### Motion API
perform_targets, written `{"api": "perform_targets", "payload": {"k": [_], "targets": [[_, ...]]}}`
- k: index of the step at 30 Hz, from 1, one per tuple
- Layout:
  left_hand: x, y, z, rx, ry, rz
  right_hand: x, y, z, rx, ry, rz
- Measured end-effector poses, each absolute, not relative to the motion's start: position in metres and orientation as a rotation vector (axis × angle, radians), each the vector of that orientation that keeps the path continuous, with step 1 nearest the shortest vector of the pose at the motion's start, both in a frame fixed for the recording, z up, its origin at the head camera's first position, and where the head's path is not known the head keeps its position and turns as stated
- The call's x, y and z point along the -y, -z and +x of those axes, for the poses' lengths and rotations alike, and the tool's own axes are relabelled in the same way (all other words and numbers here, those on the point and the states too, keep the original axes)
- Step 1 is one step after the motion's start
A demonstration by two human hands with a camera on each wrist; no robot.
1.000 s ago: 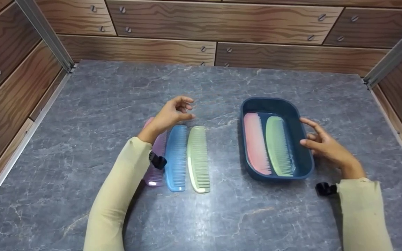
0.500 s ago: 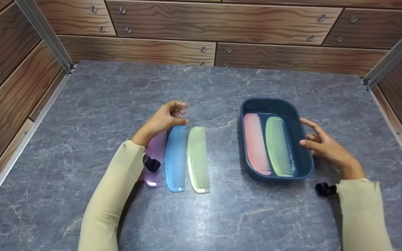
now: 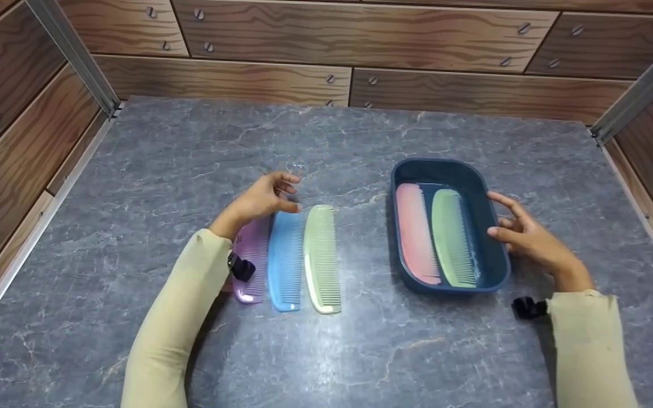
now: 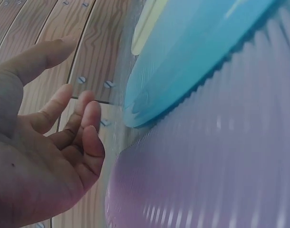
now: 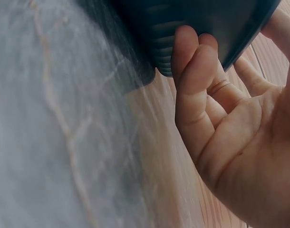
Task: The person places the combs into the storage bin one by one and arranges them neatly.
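In the head view, a purple comb (image 3: 251, 266), a blue comb (image 3: 285, 266) and a pale green comb (image 3: 322, 260) lie side by side on the table. My left hand (image 3: 261, 198) hovers over the upper ends of the purple and blue combs, its thumb tip overlapping the blue one. The left wrist view shows that palm (image 4: 35, 171) holding nothing, with loosely bent fingers. A dark blue tub (image 3: 499, 272) stands to the right, with a pink comb (image 3: 416, 238) and a green comb (image 3: 452, 241) inside. My right hand (image 3: 536, 241) touches the tub's right side with relaxed fingers.
The grey marbled table (image 3: 360, 362) reaches back to a wood-patterned wall (image 3: 360, 34). Metal posts (image 3: 77, 56) rise at the rear corners. A small black device (image 3: 241, 267) sits at the left wrist, another device (image 3: 528, 307) at the right.
My left hand has moved left and slightly toward me, its thumb coming over the blue comb's upper end. The right hand, tub and combs have stayed in place.
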State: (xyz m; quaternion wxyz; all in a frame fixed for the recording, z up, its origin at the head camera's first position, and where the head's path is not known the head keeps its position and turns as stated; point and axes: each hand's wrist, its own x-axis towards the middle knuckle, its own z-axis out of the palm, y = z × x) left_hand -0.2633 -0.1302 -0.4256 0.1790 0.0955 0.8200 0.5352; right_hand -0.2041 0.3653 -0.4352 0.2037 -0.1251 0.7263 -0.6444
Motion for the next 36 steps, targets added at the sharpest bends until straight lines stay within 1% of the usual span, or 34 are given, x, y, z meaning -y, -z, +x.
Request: {"api": "perform_targets", "payload": {"k": [17,26,36], "targets": [[0.1324,0.4255,-0.2601,-2.374,-1.335,0.268,-0.3641,0.4357,-0.2029,-2.061,1.786,-0.321],[0.1328,0.4253,-0.2607,-2.392,-1.24,0.352,-0.3653,0.4354,-0.203,-2.009,1.823,-0.337],[0.1351,0.4234,-0.2599,-2.495,-0.981,0.414,-0.3648,0.4351,-0.2029,-1.996,1.824,-0.36]]}}
